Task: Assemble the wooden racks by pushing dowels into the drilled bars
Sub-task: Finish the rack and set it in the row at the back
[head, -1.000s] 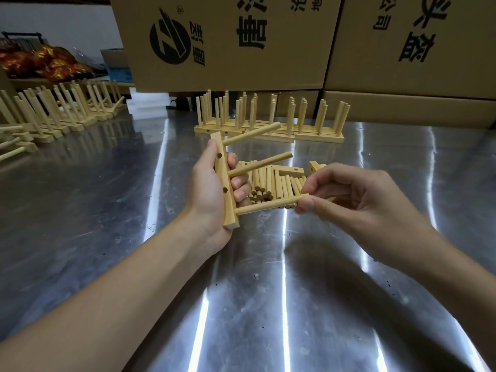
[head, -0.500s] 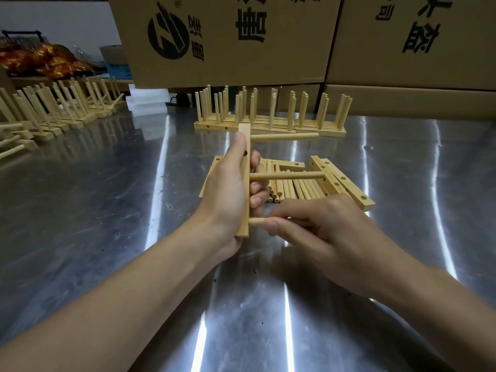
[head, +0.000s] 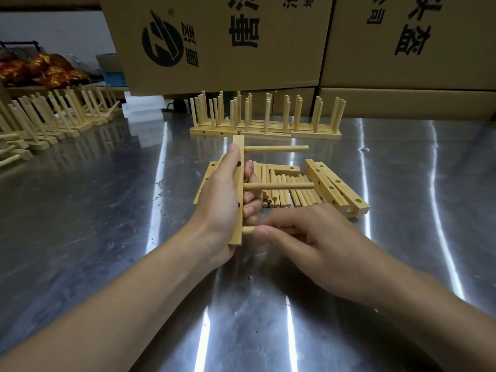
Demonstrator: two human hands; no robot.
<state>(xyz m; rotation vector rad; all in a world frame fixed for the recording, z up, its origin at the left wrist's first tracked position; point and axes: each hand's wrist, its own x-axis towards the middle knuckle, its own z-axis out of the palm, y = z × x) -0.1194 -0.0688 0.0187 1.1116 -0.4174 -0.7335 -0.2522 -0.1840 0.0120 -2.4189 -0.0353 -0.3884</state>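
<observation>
While the left hand (head: 220, 208) clasps the drilled bar (head: 238, 167) upright above the steel table (head: 80, 210), two dowels (head: 276, 149) jut rightward from it; the right hand (head: 308, 248) pinches a third dowel (head: 248, 230) at the lowest hole, perhaps partly seated; loose dowels (head: 284, 189) lie just behind.

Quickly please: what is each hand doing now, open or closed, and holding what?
Left hand: closed around the drilled bar, held upright.
Right hand: closed, pinching the lowest dowel at the bar.
</observation>
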